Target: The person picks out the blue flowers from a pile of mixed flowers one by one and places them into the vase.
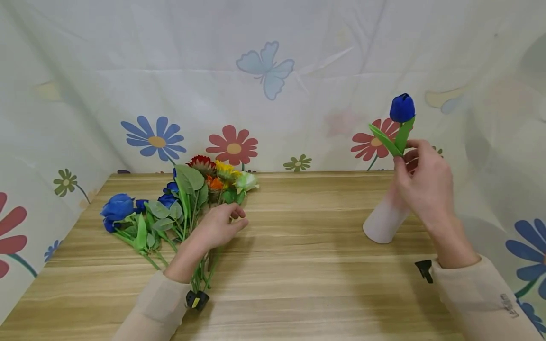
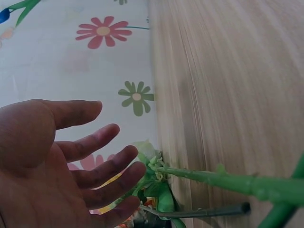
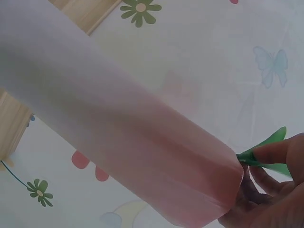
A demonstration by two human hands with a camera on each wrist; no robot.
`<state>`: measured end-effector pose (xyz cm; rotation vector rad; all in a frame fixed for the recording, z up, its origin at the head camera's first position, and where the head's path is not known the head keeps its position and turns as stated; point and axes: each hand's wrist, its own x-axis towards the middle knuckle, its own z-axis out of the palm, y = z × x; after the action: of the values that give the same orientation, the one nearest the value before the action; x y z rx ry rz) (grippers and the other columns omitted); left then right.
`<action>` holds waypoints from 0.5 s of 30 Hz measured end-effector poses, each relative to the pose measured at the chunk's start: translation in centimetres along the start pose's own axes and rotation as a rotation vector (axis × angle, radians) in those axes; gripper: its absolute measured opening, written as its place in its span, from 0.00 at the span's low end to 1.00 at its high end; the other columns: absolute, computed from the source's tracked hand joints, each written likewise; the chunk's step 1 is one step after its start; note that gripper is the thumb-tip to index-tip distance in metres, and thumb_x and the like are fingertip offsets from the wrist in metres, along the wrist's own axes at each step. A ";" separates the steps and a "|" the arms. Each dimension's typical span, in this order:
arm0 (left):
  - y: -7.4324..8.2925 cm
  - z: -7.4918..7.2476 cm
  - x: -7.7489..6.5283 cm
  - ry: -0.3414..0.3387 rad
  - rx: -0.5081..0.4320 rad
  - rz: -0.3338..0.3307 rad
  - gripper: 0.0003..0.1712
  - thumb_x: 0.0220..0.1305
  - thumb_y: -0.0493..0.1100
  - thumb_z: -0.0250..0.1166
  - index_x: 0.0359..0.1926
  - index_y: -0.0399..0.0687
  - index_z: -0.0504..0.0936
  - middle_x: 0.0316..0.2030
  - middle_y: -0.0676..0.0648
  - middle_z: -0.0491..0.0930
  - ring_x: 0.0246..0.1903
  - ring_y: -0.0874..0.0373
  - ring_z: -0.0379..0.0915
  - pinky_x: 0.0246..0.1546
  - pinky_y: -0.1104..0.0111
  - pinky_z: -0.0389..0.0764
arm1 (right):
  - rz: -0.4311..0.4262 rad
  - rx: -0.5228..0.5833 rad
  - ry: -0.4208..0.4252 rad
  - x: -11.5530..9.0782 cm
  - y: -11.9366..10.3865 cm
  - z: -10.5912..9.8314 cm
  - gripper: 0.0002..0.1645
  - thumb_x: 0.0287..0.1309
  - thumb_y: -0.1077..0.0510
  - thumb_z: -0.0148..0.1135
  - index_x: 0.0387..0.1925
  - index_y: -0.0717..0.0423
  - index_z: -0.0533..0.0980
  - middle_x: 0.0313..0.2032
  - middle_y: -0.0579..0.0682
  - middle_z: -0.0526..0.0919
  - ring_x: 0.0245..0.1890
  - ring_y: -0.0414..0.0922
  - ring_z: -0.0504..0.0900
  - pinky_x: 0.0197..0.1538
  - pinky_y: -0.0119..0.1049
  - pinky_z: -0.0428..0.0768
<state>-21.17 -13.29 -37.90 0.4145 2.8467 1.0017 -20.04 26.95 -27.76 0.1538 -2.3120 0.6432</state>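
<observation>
A blue artificial tulip (image 1: 402, 108) stands upright at the right, its green stem pinched between the thumb and fingers of my right hand (image 1: 428, 184). Just beneath that hand is a vase (image 1: 384, 220), white at the base and pink toward its mouth. In the right wrist view the tulip's stem enters the rim of the vase (image 3: 142, 128), with the fingertips right at the mouth. My left hand (image 1: 217, 227) hovers over a pile of artificial flowers, fingers loosely bent and holding nothing. Green stems (image 2: 223, 183) pass beside its fingers in the left wrist view.
Blue roses (image 1: 118, 207) lie at the left of the wooden table (image 1: 298, 265). A red flower (image 1: 202, 164), a yellow one (image 1: 226, 170) and a pale green rose (image 1: 246, 182) lie farther back. A flower-printed curtain (image 1: 315, 42) encloses the table's back and sides.
</observation>
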 end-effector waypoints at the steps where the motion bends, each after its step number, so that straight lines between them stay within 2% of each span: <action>1: 0.0 0.0 0.0 -0.002 0.001 0.000 0.13 0.73 0.47 0.65 0.50 0.42 0.82 0.49 0.39 0.82 0.48 0.45 0.78 0.45 0.54 0.79 | 0.007 -0.005 -0.008 0.0 0.0 -0.1 0.18 0.69 0.64 0.59 0.55 0.73 0.74 0.37 0.68 0.81 0.35 0.62 0.81 0.37 0.35 0.69; 6: -0.1 0.1 0.1 -0.007 0.004 0.005 0.13 0.73 0.47 0.65 0.50 0.43 0.83 0.50 0.39 0.82 0.48 0.45 0.79 0.45 0.54 0.80 | 0.036 -0.026 -0.044 -0.1 0.1 -0.5 0.15 0.69 0.63 0.60 0.50 0.72 0.75 0.38 0.68 0.81 0.35 0.62 0.81 0.38 0.44 0.72; 8: -0.2 0.2 0.1 -0.008 0.005 0.003 0.13 0.73 0.47 0.65 0.49 0.43 0.83 0.49 0.39 0.82 0.48 0.45 0.79 0.46 0.54 0.80 | 0.043 -0.023 -0.042 0.0 0.1 -0.5 0.16 0.69 0.61 0.60 0.48 0.72 0.77 0.39 0.67 0.81 0.36 0.61 0.80 0.38 0.43 0.71; 11: -0.3 0.2 0.1 -0.011 0.007 0.005 0.12 0.73 0.47 0.65 0.49 0.44 0.83 0.49 0.39 0.82 0.48 0.45 0.79 0.46 0.54 0.80 | 0.044 0.005 -0.016 0.1 0.0 -0.6 0.18 0.70 0.57 0.61 0.47 0.73 0.79 0.40 0.67 0.81 0.37 0.61 0.80 0.38 0.36 0.69; 15: -0.4 0.3 0.1 -0.017 0.006 0.003 0.12 0.73 0.47 0.66 0.48 0.44 0.83 0.49 0.39 0.82 0.48 0.45 0.79 0.46 0.54 0.80 | 0.055 0.022 0.008 0.1 -0.1 -0.7 0.21 0.72 0.55 0.60 0.51 0.72 0.80 0.41 0.67 0.82 0.38 0.59 0.79 0.37 0.28 0.66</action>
<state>-21.35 -13.40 -38.42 0.4265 2.8356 0.9853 -19.64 27.21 -27.26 0.0985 -2.3089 0.6960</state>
